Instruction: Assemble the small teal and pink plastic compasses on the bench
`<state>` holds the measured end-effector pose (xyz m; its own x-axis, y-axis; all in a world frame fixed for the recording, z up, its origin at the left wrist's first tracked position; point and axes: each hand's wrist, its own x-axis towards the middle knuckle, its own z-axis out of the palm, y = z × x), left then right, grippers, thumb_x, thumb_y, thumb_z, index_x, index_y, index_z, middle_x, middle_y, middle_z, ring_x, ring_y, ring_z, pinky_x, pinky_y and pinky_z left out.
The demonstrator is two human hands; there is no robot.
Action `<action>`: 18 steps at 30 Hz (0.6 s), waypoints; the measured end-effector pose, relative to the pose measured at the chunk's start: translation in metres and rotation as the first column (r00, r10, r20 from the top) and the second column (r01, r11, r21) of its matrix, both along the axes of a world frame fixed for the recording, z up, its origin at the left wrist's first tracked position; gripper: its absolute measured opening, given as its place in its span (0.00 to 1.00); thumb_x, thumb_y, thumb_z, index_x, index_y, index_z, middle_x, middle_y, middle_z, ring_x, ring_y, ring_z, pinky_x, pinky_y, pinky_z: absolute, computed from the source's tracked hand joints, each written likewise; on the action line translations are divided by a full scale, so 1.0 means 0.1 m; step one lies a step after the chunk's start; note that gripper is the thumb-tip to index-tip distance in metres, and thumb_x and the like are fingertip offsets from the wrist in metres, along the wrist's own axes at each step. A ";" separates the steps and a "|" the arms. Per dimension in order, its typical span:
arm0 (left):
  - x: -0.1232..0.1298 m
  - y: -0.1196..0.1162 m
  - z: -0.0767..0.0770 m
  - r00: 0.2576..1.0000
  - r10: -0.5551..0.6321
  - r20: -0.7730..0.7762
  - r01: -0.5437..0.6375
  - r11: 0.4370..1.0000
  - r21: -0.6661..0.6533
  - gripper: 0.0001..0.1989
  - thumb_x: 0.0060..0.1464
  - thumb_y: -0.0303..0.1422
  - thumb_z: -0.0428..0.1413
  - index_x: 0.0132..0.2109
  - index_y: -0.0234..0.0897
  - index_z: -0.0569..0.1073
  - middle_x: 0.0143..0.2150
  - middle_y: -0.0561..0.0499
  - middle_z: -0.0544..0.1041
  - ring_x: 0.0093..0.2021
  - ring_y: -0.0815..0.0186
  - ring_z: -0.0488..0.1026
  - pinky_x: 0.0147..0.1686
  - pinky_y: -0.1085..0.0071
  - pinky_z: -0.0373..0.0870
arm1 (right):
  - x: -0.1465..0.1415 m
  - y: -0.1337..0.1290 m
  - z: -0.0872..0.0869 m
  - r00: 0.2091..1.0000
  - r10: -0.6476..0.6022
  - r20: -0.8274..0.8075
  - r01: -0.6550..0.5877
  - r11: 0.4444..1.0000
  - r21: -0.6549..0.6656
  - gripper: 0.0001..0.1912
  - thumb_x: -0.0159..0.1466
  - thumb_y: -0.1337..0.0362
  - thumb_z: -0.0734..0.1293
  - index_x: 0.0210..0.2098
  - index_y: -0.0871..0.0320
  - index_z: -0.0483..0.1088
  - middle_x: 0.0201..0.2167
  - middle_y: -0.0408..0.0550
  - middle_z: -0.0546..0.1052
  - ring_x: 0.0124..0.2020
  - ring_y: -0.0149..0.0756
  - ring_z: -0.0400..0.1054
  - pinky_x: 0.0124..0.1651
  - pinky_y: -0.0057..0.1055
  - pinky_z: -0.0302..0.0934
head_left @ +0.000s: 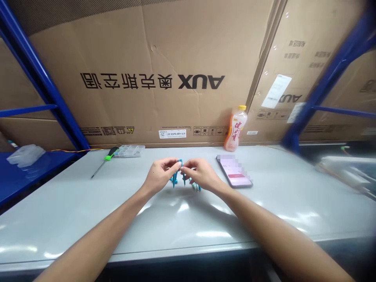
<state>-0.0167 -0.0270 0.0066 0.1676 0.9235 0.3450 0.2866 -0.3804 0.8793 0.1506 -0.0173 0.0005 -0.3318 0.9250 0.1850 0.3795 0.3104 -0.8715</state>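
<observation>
My left hand (160, 174) is closed, thumb against fingers, on a teal pointed plastic piece (175, 181) whose tip hangs down. Close beside it, my right hand (201, 172) pinches a thinner teal plastic piece (184, 180), also pointing downward. The fingertips of both hands nearly meet over the middle of the table, and whether the two pieces touch is hidden by them. Below the right hand are small teal and white parts (196, 185), partly covered by its fingers.
A phone (235, 171) lies right of my hands, with a drink bottle (235, 129) standing behind it. At the back left, a screwdriver (107, 159) lies beside a clear plastic case (129, 151). Large cardboard boxes (147, 47) and blue rack posts (44, 78) border the grey table (88, 219).
</observation>
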 end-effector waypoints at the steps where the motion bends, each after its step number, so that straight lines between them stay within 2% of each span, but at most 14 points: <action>1: 0.01 0.00 0.00 1.000 0.020 0.002 -0.020 1.000 0.003 0.15 0.50 0.44 0.56 0.35 0.36 0.76 0.30 0.51 0.76 0.29 0.66 0.70 0.28 0.72 0.66 | -0.01 0.00 -0.01 1.000 0.006 -0.010 -0.006 1.000 -0.004 0.14 0.61 0.55 0.63 0.30 0.61 0.70 0.26 0.49 0.76 0.22 0.31 0.70 0.24 0.27 0.64; 5: 0.04 0.00 -0.02 0.997 0.071 0.031 -0.071 0.997 0.013 0.17 0.50 0.46 0.56 0.34 0.35 0.75 0.31 0.49 0.76 0.30 0.66 0.70 0.28 0.72 0.67 | -0.06 -0.03 -0.02 0.995 0.040 -0.087 -0.045 0.998 -0.048 0.17 0.61 0.52 0.63 0.29 0.61 0.70 0.27 0.49 0.76 0.25 0.31 0.71 0.25 0.26 0.66; 11: 0.07 0.00 -0.05 0.990 0.123 0.071 -0.124 0.992 0.010 0.14 0.51 0.43 0.56 0.33 0.35 0.74 0.32 0.49 0.76 0.32 0.66 0.71 0.28 0.73 0.66 | -0.13 -0.06 -0.04 0.975 0.063 -0.215 -0.084 0.992 -0.091 0.17 0.60 0.53 0.64 0.30 0.62 0.72 0.29 0.49 0.77 0.30 0.33 0.72 0.33 0.29 0.69; 15: 0.07 0.01 -0.07 0.980 0.152 0.129 -0.153 0.988 0.002 0.14 0.51 0.44 0.56 0.34 0.35 0.74 0.33 0.49 0.76 0.31 0.66 0.71 0.29 0.73 0.66 | -0.14 -0.04 -0.08 0.982 0.064 -0.180 -0.071 0.997 -0.034 0.17 0.61 0.54 0.62 0.30 0.62 0.74 0.29 0.48 0.77 0.30 0.33 0.72 0.34 0.29 0.68; 18: 0.08 0.01 -0.09 0.980 0.119 0.161 -0.119 0.993 -0.010 0.15 0.50 0.43 0.57 0.36 0.36 0.73 0.33 0.49 0.76 0.32 0.66 0.71 0.29 0.72 0.68 | -0.13 -0.02 -0.09 0.995 0.026 -0.101 -0.023 0.999 0.035 0.17 0.62 0.55 0.61 0.28 0.61 0.74 0.27 0.47 0.77 0.29 0.33 0.71 0.32 0.28 0.66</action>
<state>-0.0086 -0.0262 -0.0023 -0.0016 0.9335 0.3585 0.1849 -0.3520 0.9175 0.1381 -0.0191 -0.0086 -0.3320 0.9095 0.2500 0.2817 0.3486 -0.8940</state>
